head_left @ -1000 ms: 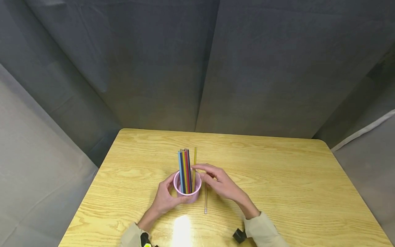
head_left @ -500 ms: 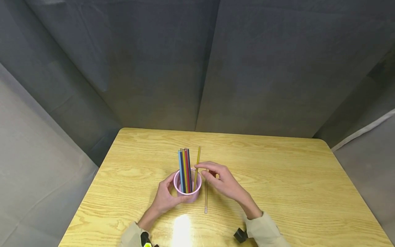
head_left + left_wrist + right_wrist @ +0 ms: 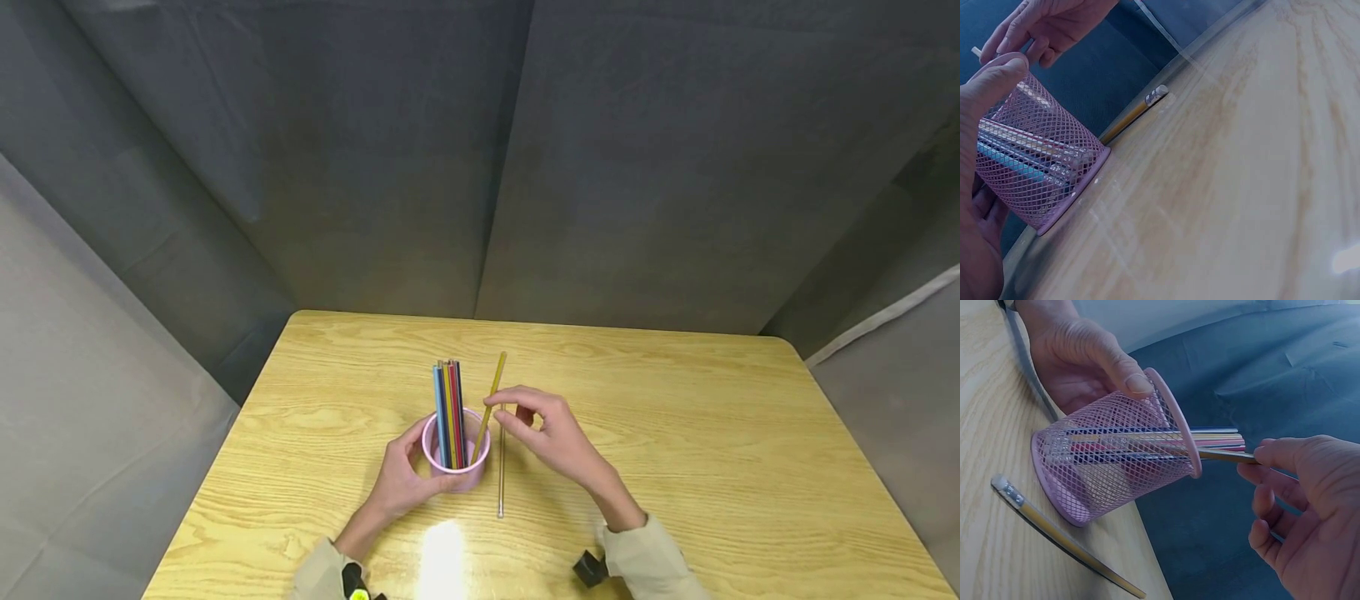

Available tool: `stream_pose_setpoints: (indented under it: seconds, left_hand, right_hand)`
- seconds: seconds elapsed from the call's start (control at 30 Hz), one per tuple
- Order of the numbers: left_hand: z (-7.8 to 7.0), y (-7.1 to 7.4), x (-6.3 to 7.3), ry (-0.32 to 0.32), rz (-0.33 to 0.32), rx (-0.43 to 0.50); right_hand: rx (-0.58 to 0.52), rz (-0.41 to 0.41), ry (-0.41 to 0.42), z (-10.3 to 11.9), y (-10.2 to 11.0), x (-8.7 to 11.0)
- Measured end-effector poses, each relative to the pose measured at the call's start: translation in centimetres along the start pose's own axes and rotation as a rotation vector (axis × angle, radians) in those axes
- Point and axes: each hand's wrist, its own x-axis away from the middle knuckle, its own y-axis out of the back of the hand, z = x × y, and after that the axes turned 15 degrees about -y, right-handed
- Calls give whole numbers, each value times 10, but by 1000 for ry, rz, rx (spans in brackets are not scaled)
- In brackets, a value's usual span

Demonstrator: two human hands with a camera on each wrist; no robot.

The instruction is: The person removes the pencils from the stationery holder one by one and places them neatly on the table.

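Head view shows your left hand [image 3: 401, 479] gripping a pink mesh pencil cup [image 3: 471, 482] on the table [image 3: 712, 467]; blue, yellow, red and dark pencils [image 3: 451, 417] stand bunched toward its left. Your right hand [image 3: 555, 433] pinches a yellow pencil [image 3: 498, 375], tilted right, lower end inside. An eraser-tipped pencil [image 3: 501, 487] lies just right.
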Motion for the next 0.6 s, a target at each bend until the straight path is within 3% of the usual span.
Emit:
stream_pose_setpoints:
  seconds: [0.37, 0.6]
  left_hand:
    - [1, 0, 0, -6, 21, -3]
    - [0, -1, 0, 3, 0, 28]
  right_hand:
    - [-32, -65, 11, 5, 8, 0]
    - [-29, -91, 29, 3, 13, -1]
